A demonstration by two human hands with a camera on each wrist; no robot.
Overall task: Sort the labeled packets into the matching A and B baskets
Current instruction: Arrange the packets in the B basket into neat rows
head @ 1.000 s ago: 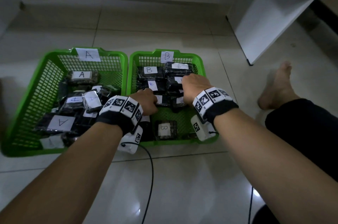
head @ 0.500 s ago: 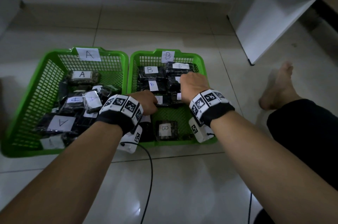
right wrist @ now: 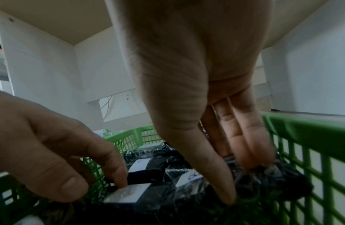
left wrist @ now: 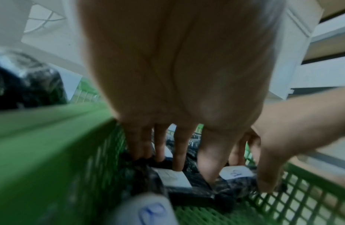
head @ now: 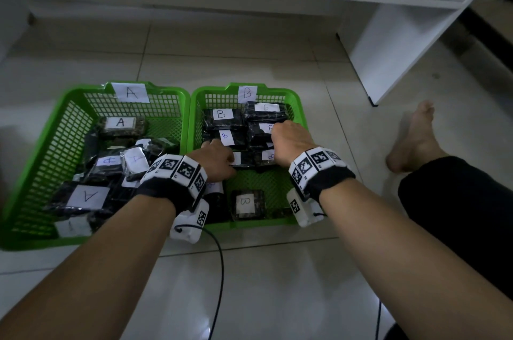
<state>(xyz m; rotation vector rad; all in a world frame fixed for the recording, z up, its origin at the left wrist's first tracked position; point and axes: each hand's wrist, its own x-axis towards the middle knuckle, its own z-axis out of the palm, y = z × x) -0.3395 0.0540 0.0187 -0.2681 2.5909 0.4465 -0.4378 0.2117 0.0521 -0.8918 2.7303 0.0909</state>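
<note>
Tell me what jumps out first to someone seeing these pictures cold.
Two bright green baskets sit side by side on the pale floor: the A basket on the left, the B basket on the right, both holding dark packets with white letter labels. Both hands reach into the B basket, the left hand and right hand touching packets near its middle.

Two green baskets (head: 194,128), two hands (head: 219,159), and over a dozen labeled packets (head: 245,205).
</note>
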